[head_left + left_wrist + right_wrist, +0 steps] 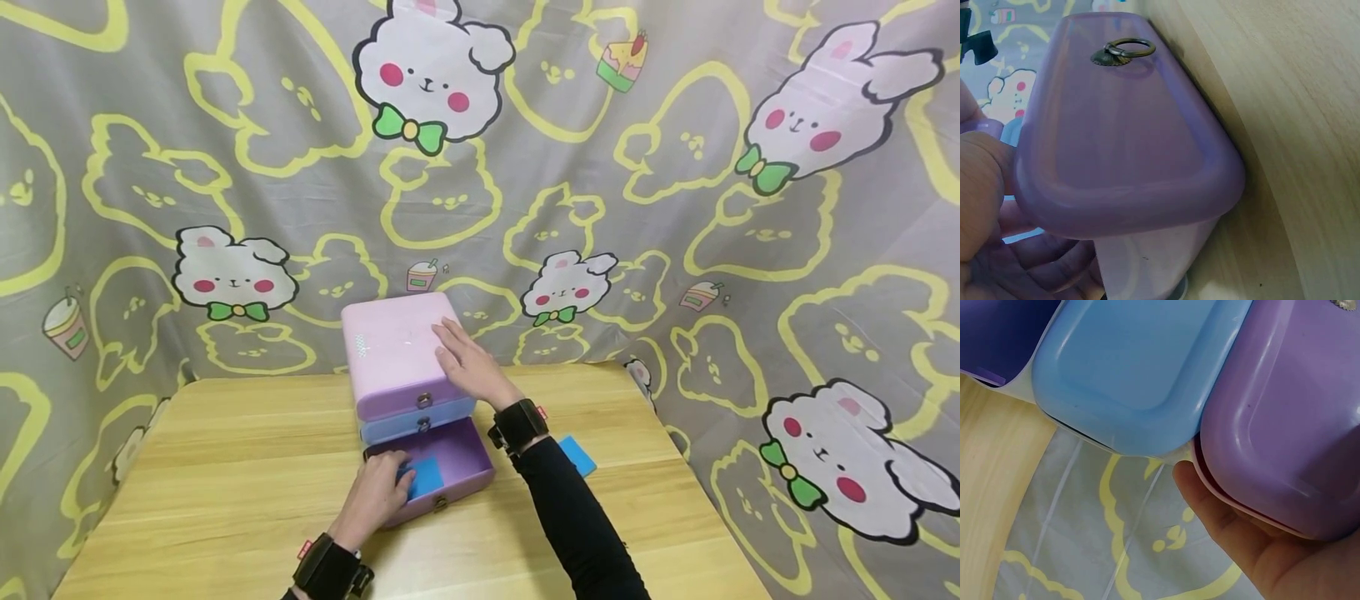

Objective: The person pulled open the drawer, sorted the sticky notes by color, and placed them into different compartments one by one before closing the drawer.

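A small three-tier drawer box (397, 346) has a pink top, with a purple drawer, a blue drawer (397, 427) and an open purple bottom drawer (468, 454). My left hand (375, 492) reaches over the bottom drawer's left side. Its thumb and fingers pinch a blue square piece (427, 477) inside; the fingertips are partly hidden. The drawer's purple front (1129, 131) and ring pull (1132, 49) fill the left wrist view. My right hand (472, 367) rests on the box's right upper edge, fingers extended over the top, thumb (1192, 478) along the side.
Another blue square piece (577, 456) lies on the wooden table (247, 467), to the right of the drawer and partly behind the right sleeve (573, 517). A patterned grey curtain (315, 208) hangs behind and on both sides of the table.
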A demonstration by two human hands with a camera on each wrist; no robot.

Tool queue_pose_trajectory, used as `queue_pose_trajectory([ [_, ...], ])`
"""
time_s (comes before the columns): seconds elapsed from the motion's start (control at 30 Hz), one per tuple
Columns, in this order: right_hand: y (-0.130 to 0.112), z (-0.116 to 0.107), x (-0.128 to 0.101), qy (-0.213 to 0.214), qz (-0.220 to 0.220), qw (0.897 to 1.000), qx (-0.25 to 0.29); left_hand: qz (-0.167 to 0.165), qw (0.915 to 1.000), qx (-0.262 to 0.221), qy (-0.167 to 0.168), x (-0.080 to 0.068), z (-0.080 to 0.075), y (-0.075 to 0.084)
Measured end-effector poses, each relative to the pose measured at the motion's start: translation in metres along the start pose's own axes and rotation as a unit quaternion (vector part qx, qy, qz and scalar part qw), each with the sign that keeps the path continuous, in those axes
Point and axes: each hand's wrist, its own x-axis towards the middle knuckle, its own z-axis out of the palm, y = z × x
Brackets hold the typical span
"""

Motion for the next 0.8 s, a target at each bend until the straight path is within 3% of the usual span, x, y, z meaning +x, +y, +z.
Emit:
queue_pose_trajectory([
  [0.2,0.001,0.001,0.000,0.001,0.001,1.000,0.007,0.027,0.9988,-0.032,0.025,0.001,-0.005,0.008],
  [0.47,0.000,-0.002,0.003,0.007,-0.006,1.000,0.004,0.109,0.9872,-0.057,0.101,0.008,-0.026,0.029],
  [0.63,0.000,-0.001,0.002,0.004,-0.004,1.000,0.005,0.158,0.9720,-0.066,0.161,0.012,-0.042,0.035],
  [0.8,-0.001,0.001,0.001,0.002,-0.003,1.000,0.004,0.220,0.9478,-0.052,0.225,0.020,-0.057,0.035],
])
